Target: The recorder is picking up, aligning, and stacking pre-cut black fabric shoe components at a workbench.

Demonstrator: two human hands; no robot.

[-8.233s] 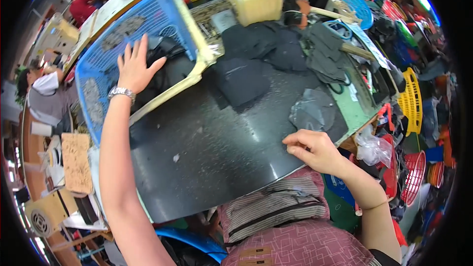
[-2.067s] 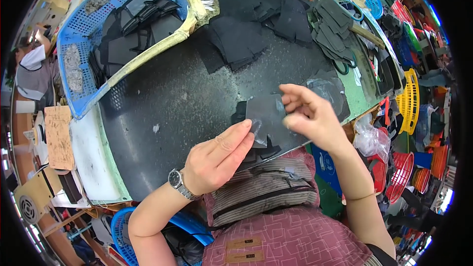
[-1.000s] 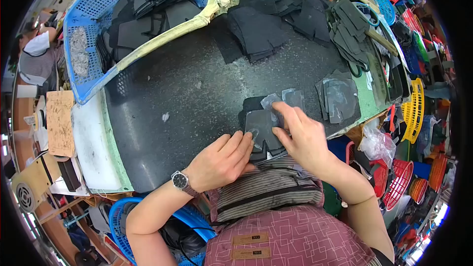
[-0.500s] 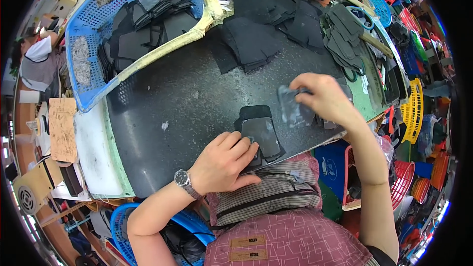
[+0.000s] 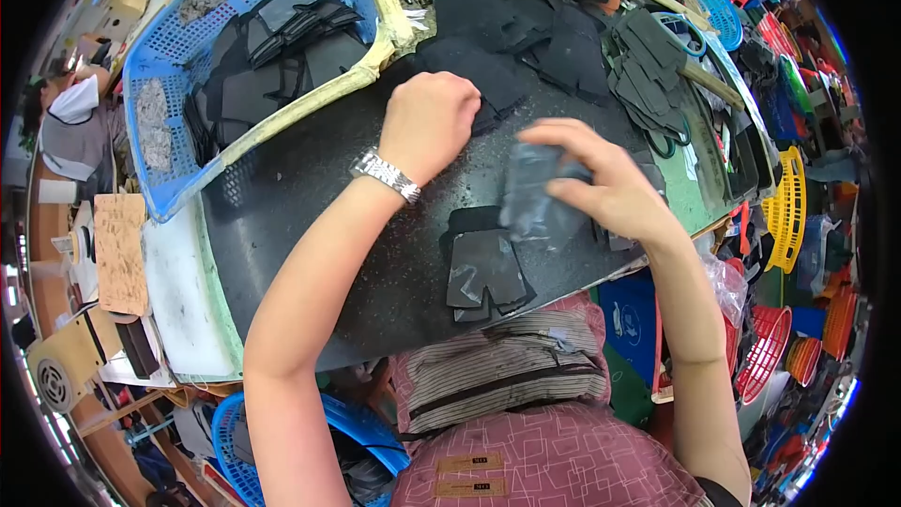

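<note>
My left hand [image 5: 434, 122], with a metal-banded watch [image 5: 387, 174] on its wrist, is curled at the front-left edge of a pile of black flat pieces [image 5: 497, 75]. Its fingertips point down and are hidden, so what they pinch does not show. My right hand [image 5: 605, 178] has its thumb and fingers round the edge of a translucent grey sheet [image 5: 533, 192], smeared by motion, over the work surface. Just left of and below that sheet, near the front edge, a dark grey notched piece [image 5: 483, 268] lies on a black one [image 5: 474, 218].
A blue basket [image 5: 202, 155] with a pale-wrapped rim holds stacked dark pieces at the far left. More grey cut pieces [image 5: 648, 66] and scissors [image 5: 668, 143] lie to the right. The dark board [image 5: 310, 225] ends in front of my apron. Another person [image 5: 75, 122] sits far left.
My left hand has moved from the notched pieces near the front edge up to the black pile. My right hand has shifted slightly left with the translucent sheet. The notched piece now shows uncovered.
</note>
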